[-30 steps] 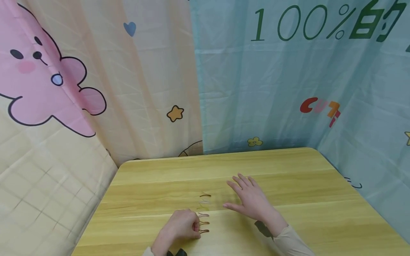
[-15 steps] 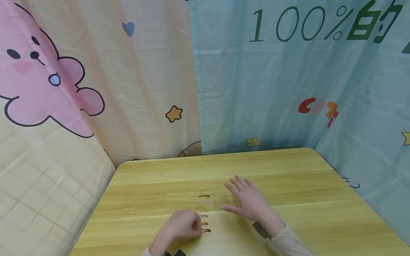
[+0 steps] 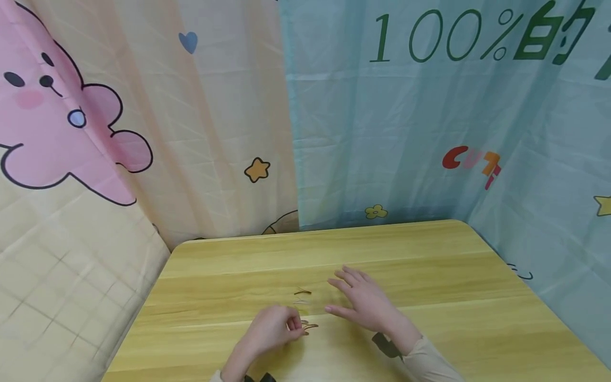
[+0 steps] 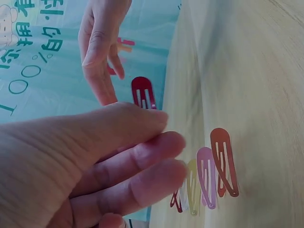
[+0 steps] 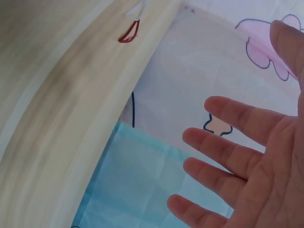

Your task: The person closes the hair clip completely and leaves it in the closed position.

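A dark red snap hair clip (image 4: 140, 81) is pinched between the thumb and forefinger of my left hand (image 3: 271, 330), raised off the table. Below that hand lies a row of similar clips: an orange clip (image 4: 220, 134), a pink clip (image 4: 203, 153), a yellow clip (image 4: 192, 166), then a white clip (image 5: 136, 10) and a red clip (image 5: 127, 40) at the far end. In the head view the left hand partly covers the nearer clips. My right hand (image 3: 366, 306) hovers to the right of the row, fingers spread, holding nothing.
The light wooden table (image 3: 453, 276) has rounded far corners. Printed curtains (image 3: 382, 132) hang along its back and sides, cream on the left and blue on the right. A dark strap (image 3: 386, 345) sits at the right wrist.
The left hand has picked up the dark red hair clip from the near end of the row and moved it slightly up and away. The right hand has lowered its fingers a little.
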The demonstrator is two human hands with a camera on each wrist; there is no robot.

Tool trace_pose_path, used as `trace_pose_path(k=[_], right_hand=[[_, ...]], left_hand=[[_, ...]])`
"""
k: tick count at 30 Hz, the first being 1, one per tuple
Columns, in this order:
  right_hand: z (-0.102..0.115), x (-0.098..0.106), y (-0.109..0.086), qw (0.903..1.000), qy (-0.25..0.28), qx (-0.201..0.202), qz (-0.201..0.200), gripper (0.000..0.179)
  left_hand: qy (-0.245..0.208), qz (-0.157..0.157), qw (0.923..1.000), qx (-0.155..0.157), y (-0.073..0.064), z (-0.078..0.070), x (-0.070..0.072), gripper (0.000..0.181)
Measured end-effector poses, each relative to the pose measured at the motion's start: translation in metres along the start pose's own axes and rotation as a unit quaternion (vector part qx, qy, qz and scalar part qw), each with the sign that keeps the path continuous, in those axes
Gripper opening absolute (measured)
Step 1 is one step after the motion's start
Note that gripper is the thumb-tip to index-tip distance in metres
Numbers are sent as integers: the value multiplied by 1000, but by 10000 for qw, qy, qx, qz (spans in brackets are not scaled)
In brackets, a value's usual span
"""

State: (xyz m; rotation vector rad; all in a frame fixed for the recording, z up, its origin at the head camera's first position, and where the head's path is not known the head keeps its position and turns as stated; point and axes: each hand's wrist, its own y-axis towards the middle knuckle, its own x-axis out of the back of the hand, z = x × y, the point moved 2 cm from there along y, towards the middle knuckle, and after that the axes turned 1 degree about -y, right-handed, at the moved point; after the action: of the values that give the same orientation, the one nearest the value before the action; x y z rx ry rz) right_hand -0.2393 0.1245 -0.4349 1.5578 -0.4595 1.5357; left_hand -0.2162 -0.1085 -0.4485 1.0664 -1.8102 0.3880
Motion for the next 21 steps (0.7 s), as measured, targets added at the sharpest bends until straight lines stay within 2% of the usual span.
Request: trace_pose_path(k=[5, 10, 15, 21], right_hand=[[3, -3, 1, 9994, 281, 72, 167, 72], [8, -3, 1, 9967, 651, 456, 143, 60], [15, -4, 2, 9878, 1080, 1108, -176, 43], [21, -7, 4, 9706, 1295, 1900, -707, 29]], left_hand=[[-152, -210, 9996, 114, 3, -1, 1, 16], [-147, -391, 9990, 125, 5, -2, 0, 15], [-106, -515, 9985, 129, 5, -2, -2, 15], [-6, -588, 9983, 1, 5, -7, -1, 15]])
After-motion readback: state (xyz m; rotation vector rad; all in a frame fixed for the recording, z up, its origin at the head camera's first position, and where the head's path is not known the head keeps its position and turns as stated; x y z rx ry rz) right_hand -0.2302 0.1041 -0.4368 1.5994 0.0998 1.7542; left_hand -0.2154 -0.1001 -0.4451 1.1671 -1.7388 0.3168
